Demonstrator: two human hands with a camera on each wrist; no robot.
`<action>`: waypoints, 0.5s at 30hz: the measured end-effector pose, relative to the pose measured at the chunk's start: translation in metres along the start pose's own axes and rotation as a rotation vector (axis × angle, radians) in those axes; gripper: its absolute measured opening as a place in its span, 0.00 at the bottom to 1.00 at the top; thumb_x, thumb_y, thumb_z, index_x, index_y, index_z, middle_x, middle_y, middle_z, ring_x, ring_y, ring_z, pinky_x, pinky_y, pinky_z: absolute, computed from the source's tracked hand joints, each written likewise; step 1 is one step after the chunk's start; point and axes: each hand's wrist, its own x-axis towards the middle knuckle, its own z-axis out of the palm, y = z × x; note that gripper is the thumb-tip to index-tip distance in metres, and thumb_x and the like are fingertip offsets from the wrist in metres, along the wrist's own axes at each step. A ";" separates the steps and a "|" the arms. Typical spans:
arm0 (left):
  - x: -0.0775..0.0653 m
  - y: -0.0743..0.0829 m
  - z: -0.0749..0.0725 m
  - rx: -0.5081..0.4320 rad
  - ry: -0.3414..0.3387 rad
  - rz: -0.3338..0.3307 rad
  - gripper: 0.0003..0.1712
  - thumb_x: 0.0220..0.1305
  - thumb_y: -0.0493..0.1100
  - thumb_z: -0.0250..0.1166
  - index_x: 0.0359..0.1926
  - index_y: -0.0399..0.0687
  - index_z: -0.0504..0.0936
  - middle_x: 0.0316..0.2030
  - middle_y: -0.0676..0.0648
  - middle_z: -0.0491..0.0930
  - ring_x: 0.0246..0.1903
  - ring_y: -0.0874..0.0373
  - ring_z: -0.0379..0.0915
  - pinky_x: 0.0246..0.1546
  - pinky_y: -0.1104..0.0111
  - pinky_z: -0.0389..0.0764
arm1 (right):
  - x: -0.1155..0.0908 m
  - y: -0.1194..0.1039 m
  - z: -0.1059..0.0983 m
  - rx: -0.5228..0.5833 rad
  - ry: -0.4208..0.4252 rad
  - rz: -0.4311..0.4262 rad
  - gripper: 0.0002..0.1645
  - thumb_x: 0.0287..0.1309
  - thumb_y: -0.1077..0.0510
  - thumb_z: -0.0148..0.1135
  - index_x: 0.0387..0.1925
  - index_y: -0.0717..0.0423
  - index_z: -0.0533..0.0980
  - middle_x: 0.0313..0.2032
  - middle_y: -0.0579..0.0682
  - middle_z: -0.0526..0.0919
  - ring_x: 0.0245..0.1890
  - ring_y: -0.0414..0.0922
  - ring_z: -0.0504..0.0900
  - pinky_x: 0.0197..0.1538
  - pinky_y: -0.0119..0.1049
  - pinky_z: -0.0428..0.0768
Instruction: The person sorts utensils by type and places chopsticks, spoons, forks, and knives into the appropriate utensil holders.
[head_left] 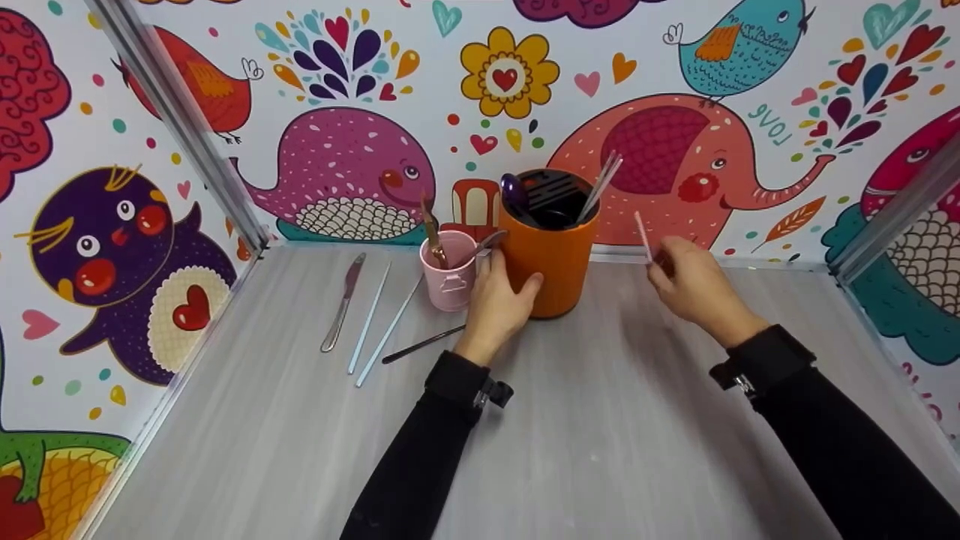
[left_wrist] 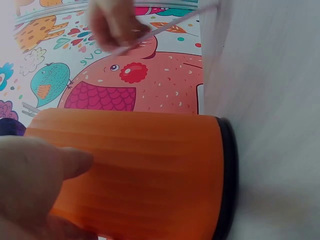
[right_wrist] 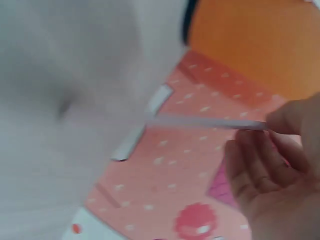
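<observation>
My right hand [head_left: 694, 285] pinches a thin pale pink stick [head_left: 643, 234] between thumb and fingers, above the table to the right of an orange utensil holder [head_left: 551, 262]. In the right wrist view the stick [right_wrist: 210, 122] juts out from the fingertips, its far part blurred. My left hand [head_left: 499, 304] holds the near left side of the holder; its thumb [left_wrist: 75, 162] lies against the orange wall. A purple-headed utensil [head_left: 514, 189] and several pale sticks [head_left: 606, 176] stand in the holder, under whose rim sits a black slotted insert [head_left: 551, 187].
Left of the holder stands a pink cup [head_left: 448, 289] with a brush-like utensil [head_left: 433, 236] and a metal handle in it. A table knife [head_left: 345, 300], two light blue sticks [head_left: 369, 319] and a dark stick [head_left: 421, 345] lie on the table. Patterned walls enclose the back and sides.
</observation>
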 end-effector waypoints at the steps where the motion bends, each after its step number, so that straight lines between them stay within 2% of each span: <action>1: 0.000 0.000 0.000 0.004 -0.001 -0.001 0.51 0.78 0.58 0.68 0.88 0.42 0.54 0.84 0.37 0.62 0.81 0.43 0.66 0.85 0.50 0.65 | 0.000 -0.006 -0.001 0.006 0.048 -0.028 0.07 0.74 0.62 0.65 0.48 0.63 0.80 0.40 0.60 0.85 0.40 0.55 0.83 0.48 0.50 0.87; 5: 0.000 -0.001 0.000 0.013 0.003 0.007 0.51 0.78 0.58 0.68 0.88 0.42 0.56 0.83 0.36 0.63 0.81 0.42 0.67 0.85 0.50 0.65 | -0.002 -0.033 -0.009 0.061 0.249 -0.129 0.05 0.70 0.64 0.68 0.44 0.60 0.81 0.36 0.56 0.86 0.35 0.48 0.83 0.44 0.28 0.81; 8: 0.000 0.000 0.000 0.013 0.005 0.015 0.50 0.78 0.58 0.68 0.87 0.41 0.56 0.83 0.36 0.63 0.81 0.42 0.66 0.85 0.49 0.65 | -0.004 -0.052 -0.017 0.146 0.401 -0.209 0.06 0.69 0.65 0.70 0.45 0.63 0.82 0.36 0.57 0.86 0.35 0.42 0.81 0.44 0.18 0.78; 11: 0.000 0.001 0.000 0.011 0.002 0.012 0.50 0.78 0.58 0.68 0.87 0.42 0.56 0.83 0.36 0.63 0.81 0.42 0.66 0.86 0.50 0.65 | -0.003 -0.069 -0.024 0.250 0.551 -0.290 0.08 0.67 0.67 0.70 0.45 0.68 0.83 0.37 0.59 0.86 0.36 0.36 0.81 0.47 0.16 0.80; 15: -0.001 0.001 0.000 0.007 0.004 0.014 0.50 0.78 0.58 0.68 0.87 0.42 0.56 0.83 0.36 0.63 0.81 0.42 0.67 0.85 0.49 0.65 | 0.000 -0.087 -0.033 0.417 0.710 -0.363 0.09 0.65 0.70 0.67 0.43 0.74 0.80 0.38 0.61 0.85 0.38 0.34 0.85 0.50 0.21 0.85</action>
